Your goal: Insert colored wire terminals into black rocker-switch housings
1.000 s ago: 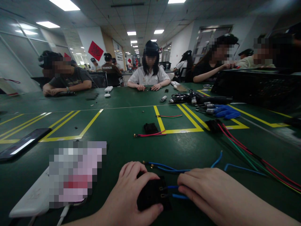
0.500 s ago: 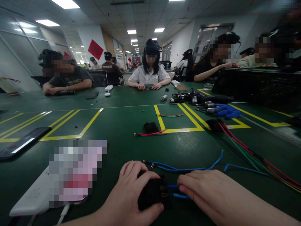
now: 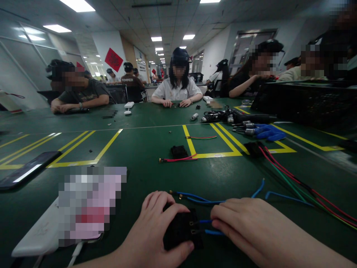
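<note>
My left hand is wrapped round a black plastic block, thumb on the near side and fingers over the far side. Two blue wires with metal ends lie at the block's right face, where brass-coloured contacts show. My right hand pinches these wires just right of the block; its fingertips are partly hidden. Whether the metal ends are fully seated in the block I cannot tell. Beyond both hands lie more blue wires with brass terminals, partly covered by my right hand.
A second black block and red wires lie ahead. To the right are another black block with red and green wires, and screwdriver-like tools. A white power bank and a phone lie left. Several people sit around.
The back of my right hand has risen slightly and covers more of the loose blue wires behind it. My left hand and the block stay in place.
</note>
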The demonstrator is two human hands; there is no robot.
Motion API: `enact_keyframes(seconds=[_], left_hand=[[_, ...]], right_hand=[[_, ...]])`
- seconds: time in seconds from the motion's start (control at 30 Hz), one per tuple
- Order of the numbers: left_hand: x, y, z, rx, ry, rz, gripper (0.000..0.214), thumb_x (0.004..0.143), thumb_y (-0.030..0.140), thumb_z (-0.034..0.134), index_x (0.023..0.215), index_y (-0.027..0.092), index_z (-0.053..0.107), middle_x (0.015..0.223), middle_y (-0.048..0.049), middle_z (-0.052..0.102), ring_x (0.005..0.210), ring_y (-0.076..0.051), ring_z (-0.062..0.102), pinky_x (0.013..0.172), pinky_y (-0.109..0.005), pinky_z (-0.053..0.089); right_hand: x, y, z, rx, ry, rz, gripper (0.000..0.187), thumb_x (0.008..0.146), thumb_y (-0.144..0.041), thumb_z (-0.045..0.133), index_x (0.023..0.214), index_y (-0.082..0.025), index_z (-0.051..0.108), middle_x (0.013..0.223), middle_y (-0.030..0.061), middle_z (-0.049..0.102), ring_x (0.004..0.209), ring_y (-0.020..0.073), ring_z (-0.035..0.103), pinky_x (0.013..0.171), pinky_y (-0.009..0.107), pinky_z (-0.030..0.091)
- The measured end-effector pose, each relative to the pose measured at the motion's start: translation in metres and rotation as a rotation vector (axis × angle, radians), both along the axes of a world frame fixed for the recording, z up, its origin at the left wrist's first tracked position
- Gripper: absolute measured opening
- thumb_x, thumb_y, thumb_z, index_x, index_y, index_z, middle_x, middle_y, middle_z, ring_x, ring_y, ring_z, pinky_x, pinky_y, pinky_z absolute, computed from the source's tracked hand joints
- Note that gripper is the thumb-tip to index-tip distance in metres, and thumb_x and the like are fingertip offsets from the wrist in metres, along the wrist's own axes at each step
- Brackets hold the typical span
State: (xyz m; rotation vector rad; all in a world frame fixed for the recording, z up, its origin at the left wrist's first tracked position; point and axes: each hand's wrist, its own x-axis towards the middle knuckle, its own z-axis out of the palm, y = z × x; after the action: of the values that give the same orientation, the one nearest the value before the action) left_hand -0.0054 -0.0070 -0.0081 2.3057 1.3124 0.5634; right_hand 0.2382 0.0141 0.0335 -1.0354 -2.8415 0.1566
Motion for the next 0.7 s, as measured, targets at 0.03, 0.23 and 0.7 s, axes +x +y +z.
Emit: enact_keyframes(seconds=[0.03,0.23,0.7], left_hand=[[0.0,0.0003,-0.0004,0.004,-0.004,0.0,0.048,0.07,0.02,0.073,0.115,0.03,0.061,0.107,-0.0045,0.054,0.109,-0.033,0.049,0.096,-0.054,0.041],[-0.0007,0.0014,-0.0012,-0.007,-0.034,0.011,0.05,0.07,0.019,0.076,0.115,0.032,0.061,0.108,-0.0038,0.053,0.109,-0.032,0.048,0.096,-0.051,0.04],[-0.0004,-0.0015,0.0024,-0.057,-0.056,0.034,0.049,0.069,0.018,0.079,0.114,0.032,0.063,0.109,-0.0038,0.053,0.111,-0.033,0.047,0.097,-0.054,0.038]], right_hand=[[-0.0003,-0.0004,0.0013,0.027,0.022,0.008,0.016,0.089,-0.009,0.057,0.085,-0.024,0.06,0.075,-0.0027,0.067,0.062,0.0202,0.064,0.054,0.033,0.045],[-0.0018,-0.0036,0.0068,0.257,0.125,0.063,0.015,0.082,-0.01,0.066,0.082,-0.023,0.06,0.072,-0.004,0.067,0.059,0.0188,0.061,0.055,0.033,0.044],[-0.0014,0.0024,0.0021,0.197,0.09,0.072,0.025,0.076,-0.005,0.071,0.079,-0.024,0.055,0.067,-0.0059,0.065,0.051,0.0166,0.061,0.046,0.03,0.037]])
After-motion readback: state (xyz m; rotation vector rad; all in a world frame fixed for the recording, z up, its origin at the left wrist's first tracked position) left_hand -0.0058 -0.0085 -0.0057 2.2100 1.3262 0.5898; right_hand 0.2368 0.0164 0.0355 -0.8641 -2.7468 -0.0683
